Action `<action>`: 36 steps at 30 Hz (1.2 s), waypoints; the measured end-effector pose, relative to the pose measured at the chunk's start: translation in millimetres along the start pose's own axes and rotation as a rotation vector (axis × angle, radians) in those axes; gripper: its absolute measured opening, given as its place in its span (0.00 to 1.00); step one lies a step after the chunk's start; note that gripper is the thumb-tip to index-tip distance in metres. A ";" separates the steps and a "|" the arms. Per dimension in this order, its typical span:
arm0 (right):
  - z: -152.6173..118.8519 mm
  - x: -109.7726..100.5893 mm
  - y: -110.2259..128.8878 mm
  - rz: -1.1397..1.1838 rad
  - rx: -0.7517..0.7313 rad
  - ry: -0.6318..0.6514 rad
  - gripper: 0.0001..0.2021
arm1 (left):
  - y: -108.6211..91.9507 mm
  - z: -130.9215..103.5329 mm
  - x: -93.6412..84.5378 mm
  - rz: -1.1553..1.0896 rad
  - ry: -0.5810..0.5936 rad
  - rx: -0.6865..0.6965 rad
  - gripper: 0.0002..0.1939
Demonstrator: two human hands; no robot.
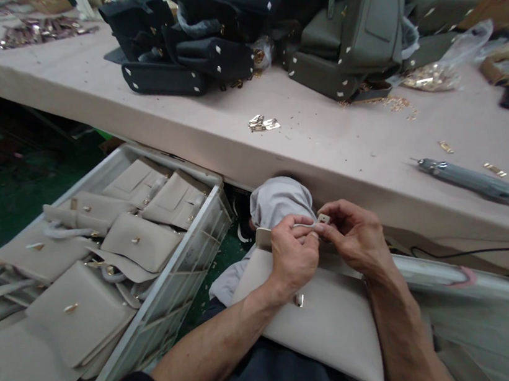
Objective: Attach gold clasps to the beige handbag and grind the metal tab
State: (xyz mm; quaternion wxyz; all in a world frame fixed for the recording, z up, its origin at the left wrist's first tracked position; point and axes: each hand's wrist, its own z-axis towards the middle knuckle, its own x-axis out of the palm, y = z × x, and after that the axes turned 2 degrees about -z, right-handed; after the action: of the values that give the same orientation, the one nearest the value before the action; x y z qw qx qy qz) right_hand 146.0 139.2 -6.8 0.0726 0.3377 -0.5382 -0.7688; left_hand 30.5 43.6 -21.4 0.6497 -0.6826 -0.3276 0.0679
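So the beige bag (338, 326) is lying flat across the person's lap, flap clasp (300, 301) facing up, just below the near edge of the tabletop (344, 125). My guess is the lap works as a rest here, taking the weight so neither hand has to hold the bag up

Left hand (294, 252) is curled with its fingertips pinched on a thin beige strap (323, 219), and the right hand (353, 234) has thumb and finger closed on it too, right by the end that pokes up with a hole in it. The hands nearly touch, which probably stops such a floppy little piece from bending away. Can't tell exactly how the fingers sit underneath

The power driver (473, 179) lies by the tabletop's near edge over on the right, tip pointing left, so I'd say it's parked for an easy right-hand grab. A small pile of gold plates (263, 123) sits near that same edge, more or less straight ahead, likely for short reaches

The black bags (164, 77) and dark green bags (368, 25) are heaped toward the far edge, which seems to leave the near strip for small stuff. On the left, the plastic crate (216, 236) full of more beige bags stands lower than the tabletop, handy to the lap
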 end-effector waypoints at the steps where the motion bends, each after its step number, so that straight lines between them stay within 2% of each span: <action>1: -0.1 0.8 0.9 -0.003 -0.005 -0.019 0.09 | 0.0 0.2 -0.3 0.003 0.000 0.004 0.10; 4: 0.3 1.7 1.0 0.018 0.030 -0.073 0.11 | -0.8 0.5 0.3 0.021 0.048 -0.011 0.08; 8: 3.1 0.2 -0.7 0.092 0.076 -0.120 0.13 | -3.9 0.4 4.1 0.030 0.181 -0.036 0.17; 11: 5.8 -0.7 -0.6 0.130 0.103 -0.150 0.14 | -5.2 1.1 7.0 0.029 0.247 -0.024 0.17; 17: 11.7 -0.1 -3.7 0.196 0.207 -0.027 0.20 | -3.8 4.4 8.6 0.047 0.198 -0.048 0.19; 24: 17.8 16.5 -14.6 0.195 0.257 -0.063 0.26 | 2.7 9.5 6.4 0.033 0.171 -0.043 0.20; 32: 24.9 35.5 -46.7 0.169 0.338 -0.117 0.28 | 24.0 27.5 3.4 0.075 0.096 -0.102 0.25; 36: 29.8 40.1 -56.6 0.125 0.401 -0.083 0.30 | 35.4 35.1 -2.1 0.113 0.034 -0.091 0.27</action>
State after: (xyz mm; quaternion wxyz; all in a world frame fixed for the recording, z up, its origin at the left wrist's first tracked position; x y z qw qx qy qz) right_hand 111.9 166.6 -68.2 0.0294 0.2795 -0.7027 -0.6536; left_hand 23.4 74.1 -60.2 0.6186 -0.7298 -0.2804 0.0781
